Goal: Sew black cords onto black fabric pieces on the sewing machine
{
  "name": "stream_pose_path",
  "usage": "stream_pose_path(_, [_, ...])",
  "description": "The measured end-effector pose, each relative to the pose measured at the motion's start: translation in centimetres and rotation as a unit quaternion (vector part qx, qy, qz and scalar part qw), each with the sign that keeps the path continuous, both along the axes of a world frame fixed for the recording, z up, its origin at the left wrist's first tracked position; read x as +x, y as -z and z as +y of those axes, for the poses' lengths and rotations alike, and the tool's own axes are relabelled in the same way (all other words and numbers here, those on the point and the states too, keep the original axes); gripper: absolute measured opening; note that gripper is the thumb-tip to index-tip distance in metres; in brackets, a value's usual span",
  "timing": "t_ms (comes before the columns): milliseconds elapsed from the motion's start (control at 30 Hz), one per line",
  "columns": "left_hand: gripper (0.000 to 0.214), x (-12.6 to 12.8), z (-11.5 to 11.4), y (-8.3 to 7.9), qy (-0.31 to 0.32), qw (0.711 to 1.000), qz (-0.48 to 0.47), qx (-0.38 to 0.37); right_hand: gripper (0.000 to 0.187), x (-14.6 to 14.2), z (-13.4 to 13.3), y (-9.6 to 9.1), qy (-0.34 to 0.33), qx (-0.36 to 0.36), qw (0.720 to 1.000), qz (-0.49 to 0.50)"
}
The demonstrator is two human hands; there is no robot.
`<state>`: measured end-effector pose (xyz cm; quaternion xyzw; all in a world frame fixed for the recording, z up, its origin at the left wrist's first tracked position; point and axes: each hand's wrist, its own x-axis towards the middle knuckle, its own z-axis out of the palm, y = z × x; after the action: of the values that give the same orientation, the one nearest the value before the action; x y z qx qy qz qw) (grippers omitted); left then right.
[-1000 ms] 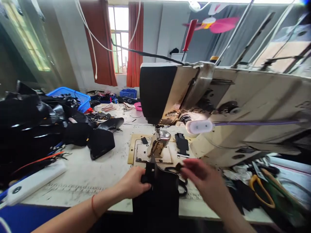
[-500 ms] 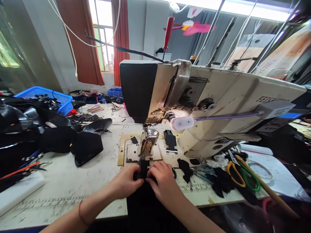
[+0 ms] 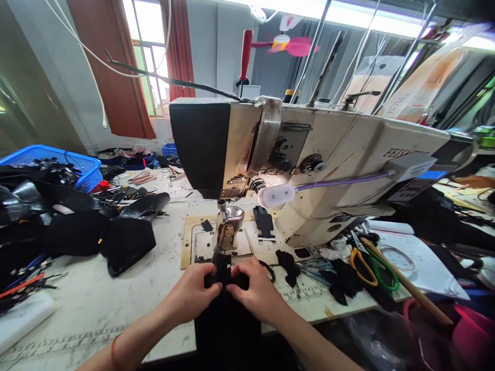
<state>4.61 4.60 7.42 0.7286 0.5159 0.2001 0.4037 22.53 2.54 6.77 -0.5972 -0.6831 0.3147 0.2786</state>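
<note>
Worktop (image 3: 85,288) under black fabric (image 3: 228,330), red curtains (image 3: 124,111), pink fan (image 3: 297,47)

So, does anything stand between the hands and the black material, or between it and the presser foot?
Nothing visible: the left hand and right hand grip the black material, its far end close to the presser foot. A black loop lies beside the right hand.
</note>
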Motion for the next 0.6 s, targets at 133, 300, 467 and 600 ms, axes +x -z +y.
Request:
stream_pose_path(133, [0.011,-0.1,0.1,-0.3,0.001,1.0,0.015,0.007,0.012,0.0,0.4,0.0,0.007,-0.022,0.999,0.027])
stream_pose_path(300, [0.007,-0.1,0.3,-0.5,0.003,0.999,0.035,0.022,0.013,0.2,1.0,0.2,0.007,-0.044,0.997,0.056])
stream_pose_path(467, [0.009,-0.3,0.3,-0.8,0.011,0.998,0.046,0.029,0.015,0.5,1.2,0.1,0.008,-0.068,0.995,0.068])
stream_pose_path(600, [0.01,-0.5,0.2,-1.0,0.021,1.0,0.005,0.016,0.015,0.7,1.4,-0.5,0.005,-0.08,0.994,0.074])
